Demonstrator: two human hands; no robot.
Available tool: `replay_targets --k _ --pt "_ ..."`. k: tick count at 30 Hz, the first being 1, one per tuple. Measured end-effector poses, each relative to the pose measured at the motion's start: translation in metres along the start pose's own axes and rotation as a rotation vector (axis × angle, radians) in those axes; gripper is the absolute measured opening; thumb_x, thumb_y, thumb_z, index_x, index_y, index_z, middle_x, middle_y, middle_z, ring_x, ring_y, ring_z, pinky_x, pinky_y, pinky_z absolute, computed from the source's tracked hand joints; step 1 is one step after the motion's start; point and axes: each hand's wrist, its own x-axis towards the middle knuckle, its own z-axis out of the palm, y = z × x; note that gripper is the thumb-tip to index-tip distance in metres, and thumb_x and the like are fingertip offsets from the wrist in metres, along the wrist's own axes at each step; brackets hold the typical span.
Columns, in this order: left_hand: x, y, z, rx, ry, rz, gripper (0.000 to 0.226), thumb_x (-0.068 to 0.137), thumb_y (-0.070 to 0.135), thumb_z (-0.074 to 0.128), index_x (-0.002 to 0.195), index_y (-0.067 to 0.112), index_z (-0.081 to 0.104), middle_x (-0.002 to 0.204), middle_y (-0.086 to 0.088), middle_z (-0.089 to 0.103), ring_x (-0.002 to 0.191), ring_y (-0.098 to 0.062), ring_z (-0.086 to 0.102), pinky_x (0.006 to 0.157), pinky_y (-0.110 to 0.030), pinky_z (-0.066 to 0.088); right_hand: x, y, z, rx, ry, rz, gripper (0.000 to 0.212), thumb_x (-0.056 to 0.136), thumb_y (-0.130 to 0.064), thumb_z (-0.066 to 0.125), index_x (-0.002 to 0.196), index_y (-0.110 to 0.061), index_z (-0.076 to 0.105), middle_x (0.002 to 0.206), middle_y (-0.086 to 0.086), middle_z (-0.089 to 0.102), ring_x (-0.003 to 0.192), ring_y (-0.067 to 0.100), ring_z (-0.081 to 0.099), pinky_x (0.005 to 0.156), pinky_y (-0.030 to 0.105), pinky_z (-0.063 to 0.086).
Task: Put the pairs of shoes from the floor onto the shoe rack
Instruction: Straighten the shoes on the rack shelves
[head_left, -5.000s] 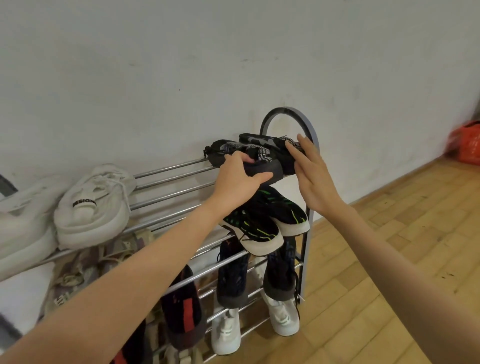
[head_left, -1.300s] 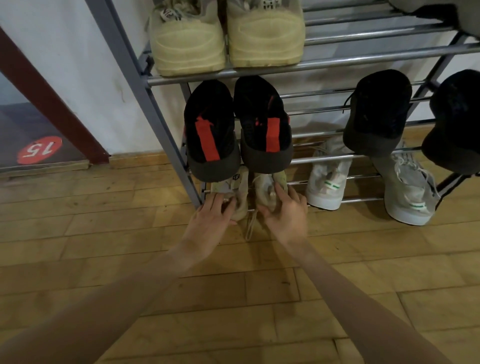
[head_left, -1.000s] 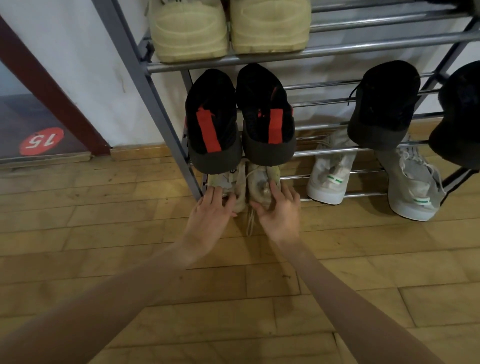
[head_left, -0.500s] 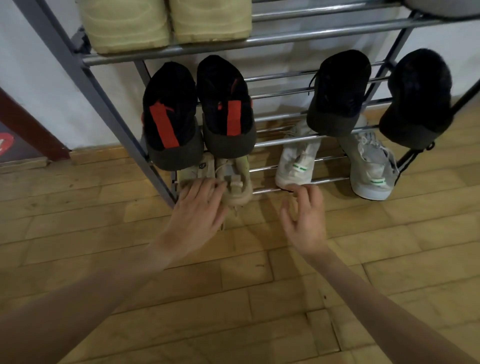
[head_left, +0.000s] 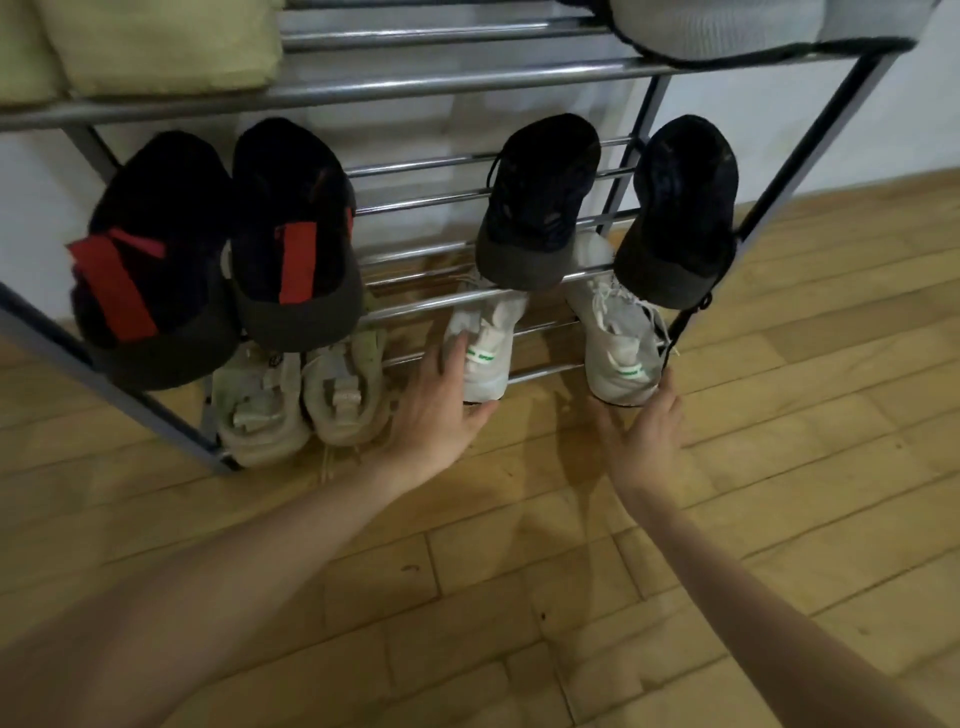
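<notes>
While both hands reach low, the shoe rack (head_left: 447, 88), chrome tubes w/ grey slanted legs, holds all pairs. Left hand (head_left: 441, 410) cups the toe of the left white sneaker (head_left: 480, 358) on the rack's bottom rung, fingers curved round it. Right hand (head_left: 647, 431) lies flat, fingers straight, tips touching the right white sneaker (head_left: 621, 348). Beige strap shoes (head_left: 301, 400) sit at the rack's left foot. Wood plank floor (head_left: 519, 597) in front of the rack is bare.
</notes>
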Motion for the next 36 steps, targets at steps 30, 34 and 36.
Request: replay_targets --k 30,34,36 --pt "0.034 0.099 0.078 0.004 0.266 -0.148 0.036 0.080 0.041 0.070 0.099 0.011 0.065 0.112 -0.020 0.059 0.096 -0.034 0.057 0.077 -0.038 0.047 0.067 0.030 -0.019 0.037 -0.015 -0.123 0.063 0.082 -0.038 0.073 0.133 -0.009 0.048 0.126 0.006 0.049 0.108 0.021 0.056 0.083 0.035 0.051" --pt "0.033 0.104 0.082 -0.086 0.244 -0.066 0.028 0.084 0.027 0.067 0.109 0.015 0.064 0.116 -0.016 0.058 0.101 -0.031 0.057 0.079 -0.034 0.047 0.072 0.029 -0.019 0.062 -0.012 -0.097 0.063 0.080 -0.038 0.074 0.131 -0.009 0.050 0.124 0.006 0.050 0.104 0.021 0.058 0.080 0.035 0.051" --pt "0.032 0.101 0.083 -0.127 0.225 -0.020 0.032 0.087 0.019 0.064 0.118 0.017 0.060 0.119 -0.012 0.057 0.102 -0.028 0.058 0.079 -0.031 0.046 0.074 0.028 -0.019 0.061 -0.015 -0.076 0.063 0.082 -0.036 0.073 0.133 -0.009 0.049 0.125 0.006 0.050 0.106 0.021 0.058 0.080 0.033 0.049"
